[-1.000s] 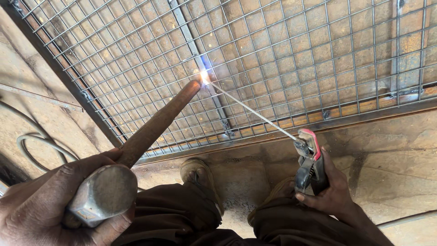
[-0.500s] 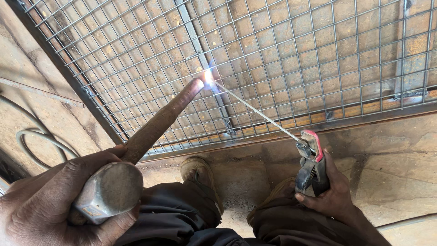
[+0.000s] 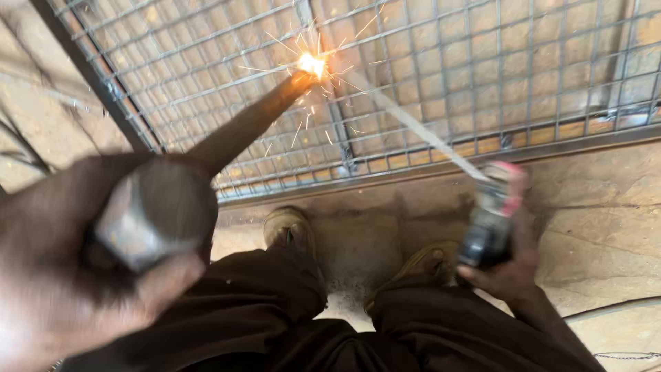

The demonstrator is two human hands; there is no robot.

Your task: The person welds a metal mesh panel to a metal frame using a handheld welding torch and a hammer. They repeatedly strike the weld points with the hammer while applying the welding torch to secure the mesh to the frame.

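Right hand point(image 3: 506, 265) grips the electrode holder point(image 3: 492, 220), rod tip sparking at a joint of the wire mesh panel point(image 3: 482, 76) lying on the floor; left hand point(image 3: 76, 275) clenches a hammer point(image 3: 155, 210); we judge tack-welding underway, steady arc needed next.

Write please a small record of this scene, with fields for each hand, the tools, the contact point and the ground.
left hand: wraps the thick end of a metal bar
right hand: holds an electrode holder with a welding rod
contact point: bright sparks where the bar tip and rod meet on the wire mesh panel
ground: stone floor, two shoes below the panel
sharpness: hands blurred
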